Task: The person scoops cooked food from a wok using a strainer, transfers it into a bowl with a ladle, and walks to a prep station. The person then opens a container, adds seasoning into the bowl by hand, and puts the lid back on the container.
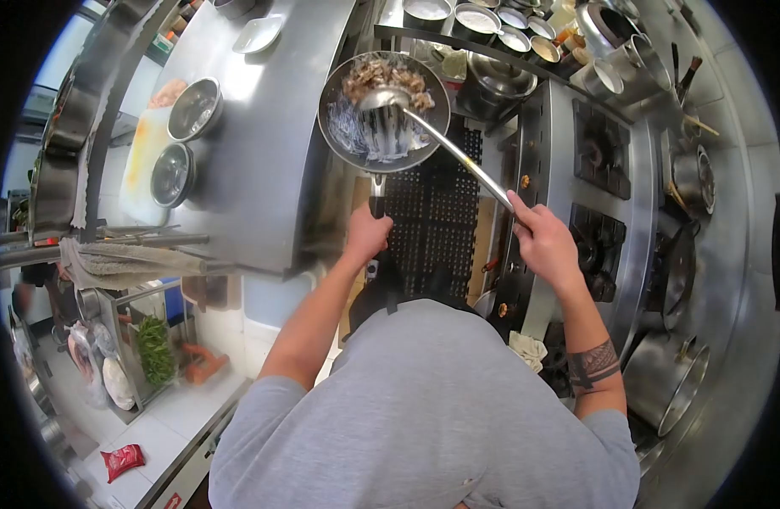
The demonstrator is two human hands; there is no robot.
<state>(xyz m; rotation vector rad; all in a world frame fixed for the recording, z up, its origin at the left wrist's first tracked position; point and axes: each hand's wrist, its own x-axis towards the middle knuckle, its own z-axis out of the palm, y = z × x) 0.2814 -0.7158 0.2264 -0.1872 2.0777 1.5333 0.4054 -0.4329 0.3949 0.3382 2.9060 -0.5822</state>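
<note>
My left hand [369, 232] is wrapped round the black handle of a frying pan [331, 127], which hangs in the air above the floor mat. Brown cooked pieces of food [381, 75] lie at the pan's far side, and whitish sauce is smeared over its near part. In my right hand [544, 242] is the long metal handle of a ladle [462, 157]. The ladle's bowl rests inside the pan against the food, its underside facing up. What the bowl covers is hidden.
A steel counter [263, 153] runs along the left, with two metal bowls [195, 109] and a white dish [258, 34]. Gas burners [600, 148] line the right side. Several pots of sauce stand on a shelf ahead. A black perforated mat [432, 220] covers the floor.
</note>
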